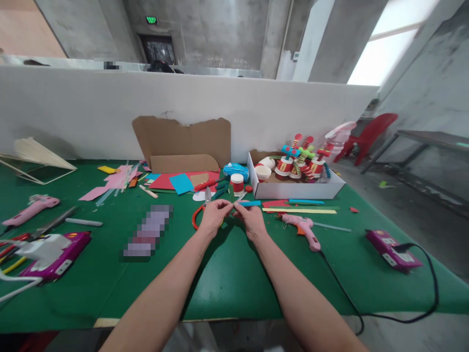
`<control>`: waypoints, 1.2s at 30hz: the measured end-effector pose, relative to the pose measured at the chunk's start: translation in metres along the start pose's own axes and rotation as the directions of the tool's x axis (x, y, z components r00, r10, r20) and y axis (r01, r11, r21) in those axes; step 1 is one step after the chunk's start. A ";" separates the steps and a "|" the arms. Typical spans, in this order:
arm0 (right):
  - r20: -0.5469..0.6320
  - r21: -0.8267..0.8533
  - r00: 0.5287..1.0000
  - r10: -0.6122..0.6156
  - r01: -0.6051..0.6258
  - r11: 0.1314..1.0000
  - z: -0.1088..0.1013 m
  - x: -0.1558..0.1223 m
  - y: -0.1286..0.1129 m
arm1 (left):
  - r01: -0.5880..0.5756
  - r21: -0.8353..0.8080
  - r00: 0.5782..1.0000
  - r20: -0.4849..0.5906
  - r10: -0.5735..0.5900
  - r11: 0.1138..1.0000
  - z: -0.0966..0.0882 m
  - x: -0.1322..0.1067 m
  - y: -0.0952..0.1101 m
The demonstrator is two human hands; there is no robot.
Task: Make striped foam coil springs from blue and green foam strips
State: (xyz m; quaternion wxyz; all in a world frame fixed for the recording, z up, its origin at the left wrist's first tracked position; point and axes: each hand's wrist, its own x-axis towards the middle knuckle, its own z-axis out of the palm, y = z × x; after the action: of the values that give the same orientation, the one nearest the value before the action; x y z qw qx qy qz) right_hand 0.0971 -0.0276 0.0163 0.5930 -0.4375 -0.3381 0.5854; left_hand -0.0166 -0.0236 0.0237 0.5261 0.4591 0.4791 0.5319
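Observation:
Both my hands meet over the middle of the green table. My left hand is closed in a pinch on a small green piece that I cannot make out well. My right hand is closed too, its fingertips pinching the same piece from the right. Orange-handled scissors lie just behind and under my left hand, blades pointing away. A teal paper strip lies just beyond my right hand.
A pink glue gun lies right of my hands, its black cord running off the front edge. A white box of finished paper-cup crafts stands behind it. Coloured paper, a red-and-white glue jar, cardboard, purple power strips and another glue gun surround.

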 end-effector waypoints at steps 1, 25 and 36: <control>-0.014 0.004 1.000 -0.009 0.009 1.000 0.000 0.000 0.001 | -0.008 0.012 1.000 0.005 0.008 1.000 0.000 0.000 0.000; -0.035 -0.077 0.994 -0.103 0.100 0.992 0.002 0.000 -0.002 | 0.044 -0.073 0.999 -0.019 -0.046 0.996 0.000 0.002 0.000; 0.038 0.172 0.988 0.149 -0.153 0.973 -0.007 0.005 0.000 | 0.131 -0.163 0.990 -0.028 -0.138 0.978 0.001 0.001 0.006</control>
State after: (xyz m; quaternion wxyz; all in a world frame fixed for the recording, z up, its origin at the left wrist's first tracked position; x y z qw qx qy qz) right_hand 0.1038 -0.0232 0.0129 0.5785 -0.4008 -0.2585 0.6617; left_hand -0.0165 -0.0223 0.0297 0.5867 0.3711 0.4748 0.5410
